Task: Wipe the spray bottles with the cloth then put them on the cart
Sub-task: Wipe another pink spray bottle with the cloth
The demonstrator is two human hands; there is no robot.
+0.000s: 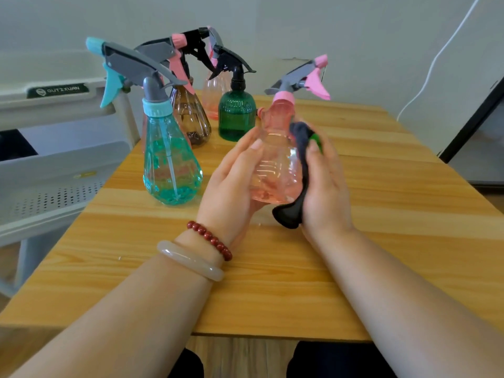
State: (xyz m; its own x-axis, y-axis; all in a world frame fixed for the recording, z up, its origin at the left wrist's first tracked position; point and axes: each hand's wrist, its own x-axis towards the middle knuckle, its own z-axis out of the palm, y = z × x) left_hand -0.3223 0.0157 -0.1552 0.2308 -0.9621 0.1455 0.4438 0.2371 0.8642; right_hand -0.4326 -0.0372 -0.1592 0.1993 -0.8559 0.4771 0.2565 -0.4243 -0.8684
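Note:
My left hand (pixel 231 184) grips a clear pink spray bottle (pixel 276 159) with a grey and pink trigger head, held just above the wooden table (pixel 381 214). My right hand (pixel 326 186) presses a dark cloth (pixel 300 165) against the bottle's right side; the cloth hangs down below the palm. A teal bottle (pixel 170 165) stands to the left. Behind it stand a brown bottle (pixel 192 115), a green bottle (pixel 236 115) and another pink bottle (pixel 215 94). The white cart (pixel 57 170) is at the table's left.
The cart's perforated shelf (pixel 51 195) sits lower than the table top, with a labelled upper tray (pixel 58 91) behind it. A white cable (pixel 436 58) runs down the wall at the right. My knees show under the table's near edge.

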